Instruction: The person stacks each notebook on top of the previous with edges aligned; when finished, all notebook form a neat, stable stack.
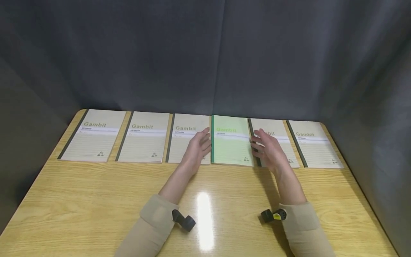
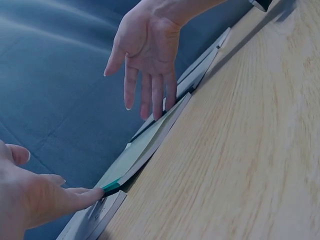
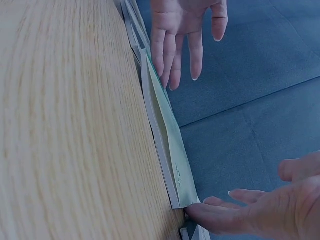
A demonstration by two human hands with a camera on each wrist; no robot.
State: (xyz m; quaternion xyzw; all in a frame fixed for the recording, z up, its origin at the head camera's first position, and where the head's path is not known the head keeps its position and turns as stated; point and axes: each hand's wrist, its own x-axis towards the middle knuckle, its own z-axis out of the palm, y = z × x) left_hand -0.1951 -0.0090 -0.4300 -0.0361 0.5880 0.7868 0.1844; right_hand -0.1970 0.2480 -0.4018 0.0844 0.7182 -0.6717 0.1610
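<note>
Wood tbl (image 1: pixel 93 203), hands (image 1: pixel 194 150) (image 1: pixel 270 149) flank grn notebk (image 1: pixel 230 146)

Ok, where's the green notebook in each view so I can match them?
Head: green notebook just right of centre.
Left wrist: green notebook just below-left of centre, slanting up rightward.
Right wrist: green notebook around centre, slanting down rightward.
Shared landmark: the left hand and right hand, at its opposite sides.

Left forearm (image 1: pixel 174 185), right forearm (image 1: pixel 290 185) extended forward, bare. Left hand (image 1: pixel 195 149), right hand (image 1: pixel 270 149) held apart, palms (image 2: pixel 152 45) facing each other. Both sets of fingers (image 2: pixel 146 95) near straight, loosely spaced; thumbs (image 2: pixel 115 61) standing clear of them. Nothing gripped.
</note>
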